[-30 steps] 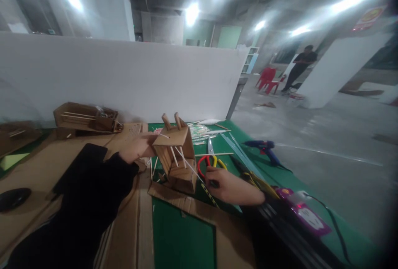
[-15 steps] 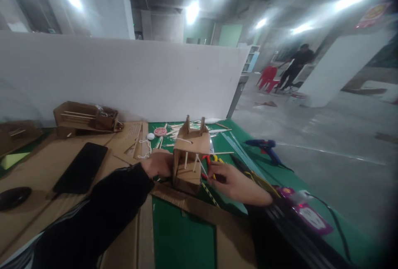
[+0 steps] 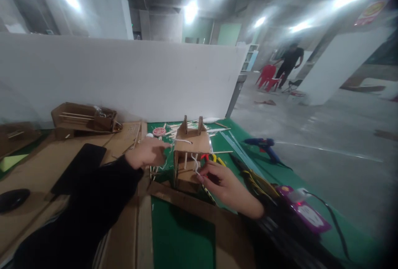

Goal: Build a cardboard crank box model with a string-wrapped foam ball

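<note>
A brown cardboard box structure [image 3: 199, 141] with two uprights on top stands in front of me, wooden sticks [image 3: 185, 161] set inside its open front. My right hand [image 3: 222, 182] pinches a white string [image 3: 195, 161] hanging below the box's top panel. Another stretch of white string lies across that panel, leading from a small hole toward the left. Beside the box, my left hand [image 3: 149, 153] has its index finger stretched toward this string, seemingly without gripping it; its other fingers are partly hidden. Red-and-yellow-handled tools [image 3: 214, 158] lie behind my right hand.
Loose wooden sticks [image 3: 175, 130] and a red-and-white disc [image 3: 159, 132] lie behind the box. A blue glue gun [image 3: 264, 146], yellow-handled pliers [image 3: 259, 184] and a purple power strip [image 3: 306, 215] are right. A phone [image 3: 79, 169] rests left on cardboard. A person [image 3: 290, 61] stands beyond.
My left hand has come away from the box's side, moving up and left. My right hand has shifted slightly left, drawing the hanging string into a bend. The distant person has moved left.
</note>
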Demonstrator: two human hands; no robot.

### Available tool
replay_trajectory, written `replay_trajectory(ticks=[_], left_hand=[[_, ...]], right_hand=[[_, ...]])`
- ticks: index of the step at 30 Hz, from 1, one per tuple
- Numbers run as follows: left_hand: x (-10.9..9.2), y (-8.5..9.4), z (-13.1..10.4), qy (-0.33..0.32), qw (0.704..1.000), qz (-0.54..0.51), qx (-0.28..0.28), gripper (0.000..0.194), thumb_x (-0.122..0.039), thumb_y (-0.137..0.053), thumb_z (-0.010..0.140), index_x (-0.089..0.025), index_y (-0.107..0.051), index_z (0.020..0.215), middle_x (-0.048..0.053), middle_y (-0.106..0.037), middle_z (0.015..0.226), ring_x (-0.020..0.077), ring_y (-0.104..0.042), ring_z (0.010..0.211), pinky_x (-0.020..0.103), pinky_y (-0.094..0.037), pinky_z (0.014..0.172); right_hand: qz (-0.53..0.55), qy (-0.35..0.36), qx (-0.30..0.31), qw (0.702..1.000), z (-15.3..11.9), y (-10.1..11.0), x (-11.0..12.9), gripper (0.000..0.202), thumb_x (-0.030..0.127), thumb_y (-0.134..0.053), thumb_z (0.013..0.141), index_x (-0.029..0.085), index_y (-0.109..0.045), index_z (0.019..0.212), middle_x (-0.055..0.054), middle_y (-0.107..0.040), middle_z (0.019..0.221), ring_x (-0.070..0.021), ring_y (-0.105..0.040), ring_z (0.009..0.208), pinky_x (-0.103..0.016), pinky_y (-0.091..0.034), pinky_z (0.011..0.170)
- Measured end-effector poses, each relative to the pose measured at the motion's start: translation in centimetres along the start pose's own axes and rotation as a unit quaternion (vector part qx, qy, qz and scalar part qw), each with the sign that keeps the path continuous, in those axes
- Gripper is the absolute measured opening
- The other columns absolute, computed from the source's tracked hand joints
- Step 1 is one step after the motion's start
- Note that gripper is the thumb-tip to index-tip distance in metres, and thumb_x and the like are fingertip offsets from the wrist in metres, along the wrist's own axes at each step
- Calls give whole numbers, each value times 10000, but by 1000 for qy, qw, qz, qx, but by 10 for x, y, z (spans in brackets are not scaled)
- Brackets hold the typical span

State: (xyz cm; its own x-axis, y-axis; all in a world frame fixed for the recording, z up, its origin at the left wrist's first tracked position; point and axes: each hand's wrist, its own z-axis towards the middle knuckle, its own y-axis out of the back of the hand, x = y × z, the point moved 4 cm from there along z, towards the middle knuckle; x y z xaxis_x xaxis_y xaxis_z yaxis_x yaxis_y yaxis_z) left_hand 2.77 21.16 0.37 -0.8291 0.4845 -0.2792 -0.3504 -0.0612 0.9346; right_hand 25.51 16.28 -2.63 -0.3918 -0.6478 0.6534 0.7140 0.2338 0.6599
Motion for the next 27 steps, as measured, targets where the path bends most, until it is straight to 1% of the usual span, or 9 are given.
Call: replay_trajectory(ticks=[2,4,6,8,11,14,20,24,27], left_hand=[[2,24,1,7,999,10,-30,158,-276,-583,893,-199,-658,1007,50,-697,991,205,-652,847,339,-514,746],[-2,46,-1,38,995,21,-90,184,-258,-485,920,-211,-630,1024,44,-702,896,207,-642,768,335,-477,679],[-14,62,-5,52,988,21,-147,168,-258,-448,925,-209,-593,992,21,-679,820,182,-611,688,314,-442,633],[-33,72,-11,23,980,-8,-197,109,-235,-463,909,-210,-567,933,-8,-651,780,152,-581,644,285,-424,607],[-65,75,-18,-94,974,-60,-199,86,-173,-494,879,-197,-568,916,-1,-645,854,146,-592,743,269,-449,667],[-84,71,-20,-157,972,-33,-174,112,-171,-508,881,-174,-598,948,33,-638,952,177,-579,906,306,-455,811],[-84,64,-18,-170,971,-12,-167,127,-217,-516,901,-167,-625,943,37,-643,943,191,-563,941,330,-443,875],[-83,65,-19,-172,970,-16,-171,112,-202,-529,889,-169,-621,944,35,-648,943,189,-566,935,325,-450,857],[-82,65,-19,-172,970,-14,-169,131,-210,-532,890,-172,-618,982,36,-655,951,189,-571,919,328,-456,843]], right_hand=[[3,-6,-16,1000,0,0,0,193,273,-537,940,176,-659,826,-34,-616,790,-150,-573,738,-253,-437,667],[4,-13,-35,999,1,-2,0,206,276,-536,941,175,-677,829,-35,-634,781,-153,-582,741,-253,-441,673],[4,-20,-49,999,2,-5,1,206,278,-540,940,177,-696,853,-34,-666,781,-151,-595,724,-247,-445,659],[6,-28,-54,998,3,-11,0,207,284,-538,943,185,-713,893,-25,-701,788,-141,-610,689,-234,-451,629],[6,-39,-54,998,4,-20,-1,209,282,-535,943,193,-723,958,-17,-739,822,-133,-645,679,-214,-469,612],[-7,-50,-63,997,4,-27,-1,220,266,-539,931,180,-722,1018,-28,-750,819,-142,-662,669,-215,-473,595],[-41,-60,-74,995,2,-29,0,204,267,-542,915,188,-719,978,-15,-715,697,-127,-613,557,-210,-430,518],[-69,-56,-82,993,-2,-20,2,163,302,-559,904,179,-666,911,13,-633,585,-115,-544,488,-209,-389,477],[-92,-43,-82,991,-4,-14,4,134,276,-542,894,175,-620,854,24,-579,537,-115,-499,451,-223,-361,459]])
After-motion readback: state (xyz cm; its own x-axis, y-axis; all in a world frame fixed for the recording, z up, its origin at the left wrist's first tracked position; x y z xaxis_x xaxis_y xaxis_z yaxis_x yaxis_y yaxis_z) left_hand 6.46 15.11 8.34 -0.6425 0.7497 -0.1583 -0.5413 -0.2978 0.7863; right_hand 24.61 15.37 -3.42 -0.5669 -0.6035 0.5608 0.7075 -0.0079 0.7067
